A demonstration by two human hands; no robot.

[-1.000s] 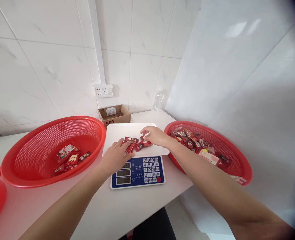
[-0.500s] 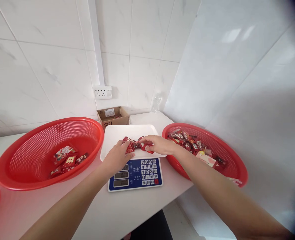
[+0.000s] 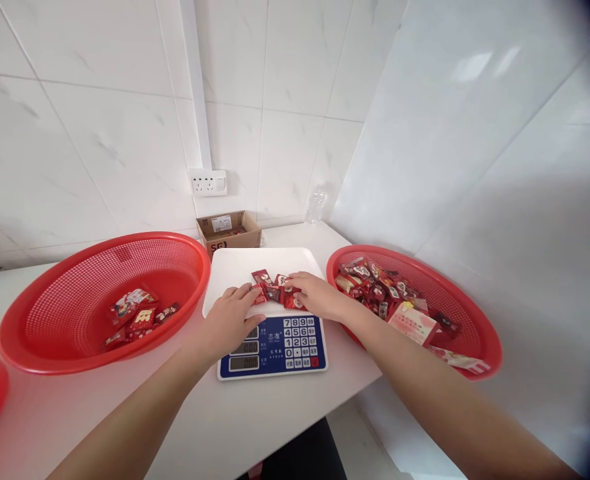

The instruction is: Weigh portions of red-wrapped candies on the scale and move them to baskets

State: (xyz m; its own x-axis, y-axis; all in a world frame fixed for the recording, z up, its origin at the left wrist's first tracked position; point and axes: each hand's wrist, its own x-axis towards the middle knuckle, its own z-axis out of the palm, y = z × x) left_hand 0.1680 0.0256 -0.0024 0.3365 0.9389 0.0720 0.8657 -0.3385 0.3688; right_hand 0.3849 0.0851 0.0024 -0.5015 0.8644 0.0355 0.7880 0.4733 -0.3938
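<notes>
Several small red snack packets lie in a loose cluster on the white pan of a digital scale. My left hand rests over the pan's front left, fingers spread, its fingertips at the leftmost packet. From the right, my right hand lies over the packets with its fingers apart, touching those on the right side. Neither hand grips a packet. Part of the scale's display is covered by my left hand.
A red basket with a few packets stands left; another red basket, right, holds many packets and a pink-and-white card or box. Behind the scale are a cardboard box and a clear plastic bottle, near the tiled wall.
Both hands have loosened from the packets and their fingers have spread. The packets now lie flatter and more visible on the pan. The view has shifted slightly.
</notes>
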